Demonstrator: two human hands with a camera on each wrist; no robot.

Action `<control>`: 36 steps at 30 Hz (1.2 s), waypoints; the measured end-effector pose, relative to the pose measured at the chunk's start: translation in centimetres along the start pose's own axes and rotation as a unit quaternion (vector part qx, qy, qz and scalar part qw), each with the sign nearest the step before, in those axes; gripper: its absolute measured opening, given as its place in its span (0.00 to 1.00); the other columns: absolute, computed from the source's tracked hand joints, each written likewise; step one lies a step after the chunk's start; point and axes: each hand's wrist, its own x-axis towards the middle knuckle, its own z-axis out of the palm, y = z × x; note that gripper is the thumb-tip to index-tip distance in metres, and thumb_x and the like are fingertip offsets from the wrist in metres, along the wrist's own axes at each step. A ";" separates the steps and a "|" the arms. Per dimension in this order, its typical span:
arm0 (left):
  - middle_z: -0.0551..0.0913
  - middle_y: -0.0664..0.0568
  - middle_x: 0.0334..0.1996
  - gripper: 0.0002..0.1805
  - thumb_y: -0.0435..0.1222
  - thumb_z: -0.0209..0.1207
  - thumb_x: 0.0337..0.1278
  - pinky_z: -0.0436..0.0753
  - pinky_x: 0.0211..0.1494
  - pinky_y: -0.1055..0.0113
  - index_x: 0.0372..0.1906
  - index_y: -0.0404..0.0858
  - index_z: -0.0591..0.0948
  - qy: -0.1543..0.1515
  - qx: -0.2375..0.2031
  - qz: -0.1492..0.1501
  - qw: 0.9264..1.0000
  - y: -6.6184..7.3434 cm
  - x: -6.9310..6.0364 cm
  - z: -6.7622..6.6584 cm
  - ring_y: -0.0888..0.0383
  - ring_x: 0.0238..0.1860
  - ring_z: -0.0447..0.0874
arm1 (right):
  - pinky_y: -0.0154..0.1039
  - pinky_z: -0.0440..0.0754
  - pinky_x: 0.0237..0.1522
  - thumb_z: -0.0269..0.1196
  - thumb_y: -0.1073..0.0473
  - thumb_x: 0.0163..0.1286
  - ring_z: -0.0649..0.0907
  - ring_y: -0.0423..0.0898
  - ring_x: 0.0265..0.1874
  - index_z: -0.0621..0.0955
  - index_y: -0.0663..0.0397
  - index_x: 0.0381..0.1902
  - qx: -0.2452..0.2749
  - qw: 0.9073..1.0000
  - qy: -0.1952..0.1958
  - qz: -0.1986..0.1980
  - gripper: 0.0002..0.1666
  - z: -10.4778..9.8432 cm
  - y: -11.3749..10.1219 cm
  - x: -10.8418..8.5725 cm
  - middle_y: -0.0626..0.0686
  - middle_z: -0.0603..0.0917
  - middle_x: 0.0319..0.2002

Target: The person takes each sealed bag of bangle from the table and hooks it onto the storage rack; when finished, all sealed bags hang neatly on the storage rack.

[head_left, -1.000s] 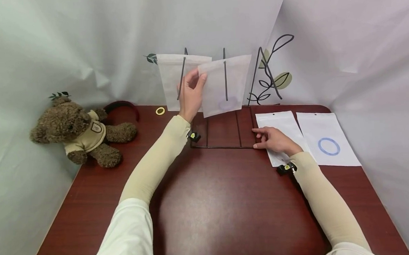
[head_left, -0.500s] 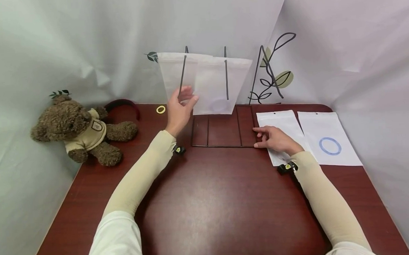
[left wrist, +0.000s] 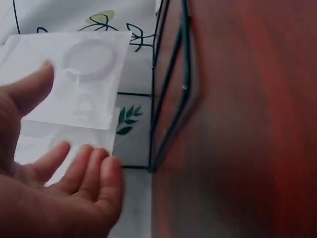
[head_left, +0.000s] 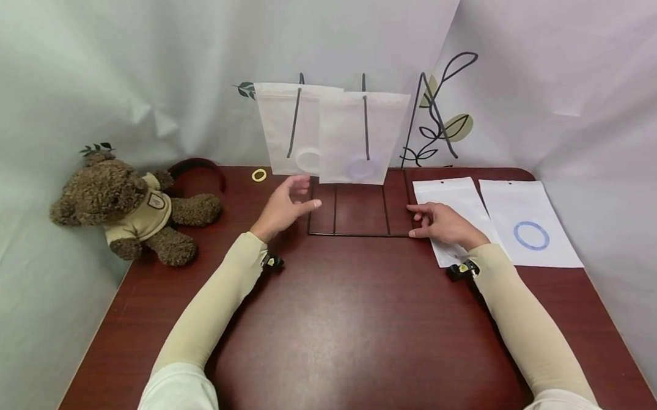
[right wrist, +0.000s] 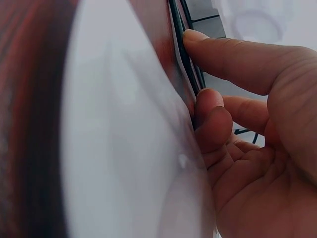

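Observation:
A black wire display rack (head_left: 361, 235) stands at the back of the table, its hooks rising behind. Two translucent white zip bags hang from it. The left bag (head_left: 283, 124) has a pale ring showing through, the right bag (head_left: 344, 131) a purple one, and their edges overlap. My left hand (head_left: 286, 205) is just below the left bag, fingers loosely bent, holding nothing; in the left wrist view its fingers (left wrist: 89, 168) appear in front of the bags. My right hand (head_left: 442, 224) holds the rack's right base bar with thumb and fingers, over a flat white bag (head_left: 454, 193).
Another white bag (head_left: 529, 205) with a blue ring lies at the right. A yellow ring (head_left: 258, 175) sits near the back edge. To the left are a teddy bear (head_left: 119, 205) and a dark red headband (head_left: 197, 165). White curtains enclose the table (head_left: 334, 327).
My left hand has let go of the hanging bags and moved down and left. The right bag has swung straighter and hangs by itself. My right hand stays at the rack.

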 end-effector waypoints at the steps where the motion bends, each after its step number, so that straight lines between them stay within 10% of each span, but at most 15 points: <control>1: 0.73 0.38 0.74 0.44 0.43 0.76 0.60 0.74 0.75 0.46 0.77 0.38 0.69 -0.019 0.010 -0.001 1.000 -0.3 -0.2 -0.1 0.44 0.73 0.74 | 0.33 0.73 0.40 0.77 0.55 0.66 0.77 0.40 0.30 0.73 0.61 0.76 -0.001 1.000 0.000 -0.001 0.45 0.0 0.0 0.0 0.55 0.80 0.45; 10: 0.66 0.42 0.80 0.50 0.45 0.76 0.60 0.67 0.81 0.47 0.82 0.39 0.63 -0.117 0.101 -0.015 0.988 -2.2 -1.1 -0.1 0.44 0.80 0.64 | 0.33 0.73 0.41 0.78 0.54 0.65 0.77 0.40 0.31 0.73 0.62 0.76 -0.004 1.000 0.002 -0.004 0.46 0.0 0.5 0.0 0.55 0.80 0.45; 28: 0.66 0.42 0.74 0.52 0.38 0.83 0.47 0.76 0.70 0.50 0.79 0.37 0.70 -0.122 0.173 -0.038 0.977 -2.5 -0.1 0.3 0.43 0.65 0.74 | 0.33 0.76 0.45 0.76 0.52 0.67 0.81 0.44 0.38 0.74 0.59 0.75 -0.018 1.000 0.006 -0.002 0.44 -0.3 0.0 -0.1 0.55 0.82 0.47; 36: 0.67 0.43 0.74 0.51 0.37 0.83 0.47 0.76 0.69 0.50 0.78 0.38 0.70 -0.115 0.171 -0.039 0.978 -2.6 -0.1 0.2 0.44 0.64 0.75 | 0.30 0.80 0.39 0.70 0.55 0.73 0.84 0.40 0.37 0.79 0.59 0.70 -0.010 0.996 0.080 -0.025 0.31 -1.7 0.4 -0.5 0.56 0.88 0.44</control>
